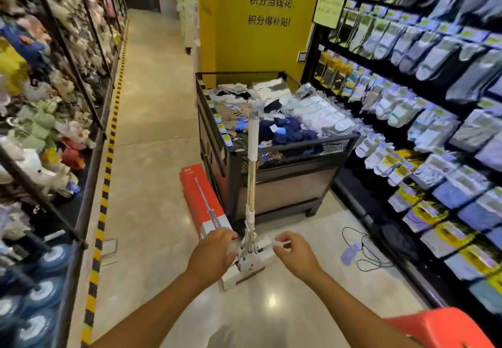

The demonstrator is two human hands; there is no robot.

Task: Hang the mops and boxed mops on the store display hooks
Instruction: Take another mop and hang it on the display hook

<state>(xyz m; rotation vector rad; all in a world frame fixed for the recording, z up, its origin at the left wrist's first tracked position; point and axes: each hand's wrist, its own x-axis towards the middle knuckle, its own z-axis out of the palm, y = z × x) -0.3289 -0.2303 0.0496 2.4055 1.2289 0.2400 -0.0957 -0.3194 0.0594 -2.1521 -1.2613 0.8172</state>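
Mop [252,141] before bin [285,187]; pillar [239,54] slogan "购物得积分"

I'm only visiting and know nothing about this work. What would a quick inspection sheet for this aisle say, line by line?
Surface: glossy beige floor.
Job's things: white mop standing upright, head on the floor, in front of the black bin; red mop box lying on the floor beside the bin.
Clutter: bluish bottle on the floor; orange plastic item at lower right.
Hands: left hand at the mop's base, grip unclear; right hand pinches a small white piece.
Cables: black cord looped on the floor by the bottle.
Surroundings: sock racks on the right, plush toys on the left, yellow pillar ahead.
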